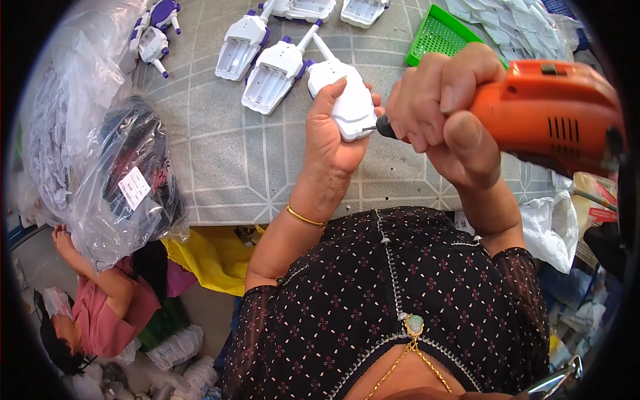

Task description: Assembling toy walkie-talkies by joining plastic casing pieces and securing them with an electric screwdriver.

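Observation:
My left hand (337, 147) is closed around a white plastic toy body (350, 100) with a narrow neck, its smooth side with a fitted cover facing up. An orange power screwdriver (550, 113) is gripped in my right hand (450, 110). Its thin bit reaches the lower right edge of the toy body; whether it sits in a screw cannot be made out. Just left of my left hand lie similar white toy bodies (275, 75) with purple edges and open battery compartments. Several more lie toward the far edge.
A green perforated basket (443, 40) stands at the far right, beside a heap of white plastic parts (517, 27). Clear plastic bags (73, 100) fill the table's left side. Purple-and-white toys (157, 40) lie far left. Another person in a pink top (110, 310) is at lower left.

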`<state>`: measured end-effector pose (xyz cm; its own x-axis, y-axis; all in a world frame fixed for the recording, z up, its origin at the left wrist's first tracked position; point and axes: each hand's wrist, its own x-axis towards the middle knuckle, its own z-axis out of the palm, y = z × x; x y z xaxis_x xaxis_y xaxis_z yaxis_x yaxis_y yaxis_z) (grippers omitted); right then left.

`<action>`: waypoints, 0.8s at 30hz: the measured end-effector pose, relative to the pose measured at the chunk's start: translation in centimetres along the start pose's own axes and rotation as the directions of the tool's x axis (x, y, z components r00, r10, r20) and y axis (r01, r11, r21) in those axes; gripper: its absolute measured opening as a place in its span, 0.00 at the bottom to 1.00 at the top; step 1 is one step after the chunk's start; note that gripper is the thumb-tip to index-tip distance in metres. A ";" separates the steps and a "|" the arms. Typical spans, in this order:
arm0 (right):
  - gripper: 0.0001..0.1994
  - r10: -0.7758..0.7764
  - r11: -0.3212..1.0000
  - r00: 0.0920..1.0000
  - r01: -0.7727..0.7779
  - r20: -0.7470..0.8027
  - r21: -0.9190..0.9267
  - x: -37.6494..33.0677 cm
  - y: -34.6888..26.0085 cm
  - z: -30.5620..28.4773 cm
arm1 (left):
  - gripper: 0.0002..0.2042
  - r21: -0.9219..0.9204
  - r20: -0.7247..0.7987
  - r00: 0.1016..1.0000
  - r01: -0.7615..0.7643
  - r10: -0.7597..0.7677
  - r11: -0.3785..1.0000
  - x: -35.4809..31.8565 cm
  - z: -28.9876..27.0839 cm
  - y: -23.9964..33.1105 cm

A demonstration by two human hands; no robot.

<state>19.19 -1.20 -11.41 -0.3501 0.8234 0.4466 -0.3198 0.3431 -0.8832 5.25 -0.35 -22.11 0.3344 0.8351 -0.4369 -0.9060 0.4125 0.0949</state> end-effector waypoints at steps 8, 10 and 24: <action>0.10 -0.093 0.979 0.996 0.092 -0.005 0.182 1.3 1.0 -1.3 | 0.17 0.124 0.080 0.993 -0.097 0.088 0.988 0.0 0.4 0.3; 0.11 -0.183 0.957 0.983 0.179 -0.005 0.228 1.5 0.2 -1.9 | 0.18 0.115 0.122 0.991 -0.065 0.051 0.991 -0.2 0.6 0.7; 0.29 -0.178 0.967 0.981 0.161 0.073 0.197 0.6 -0.4 -1.8 | 0.18 0.167 0.218 0.974 -0.107 0.069 0.980 -0.6 1.0 0.7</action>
<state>20.72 0.02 -11.02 -0.3511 0.7136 0.6062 -0.5390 0.3754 -0.7540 4.65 -0.18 -20.83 0.3194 0.9207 -0.2241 -0.8803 0.3759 0.2894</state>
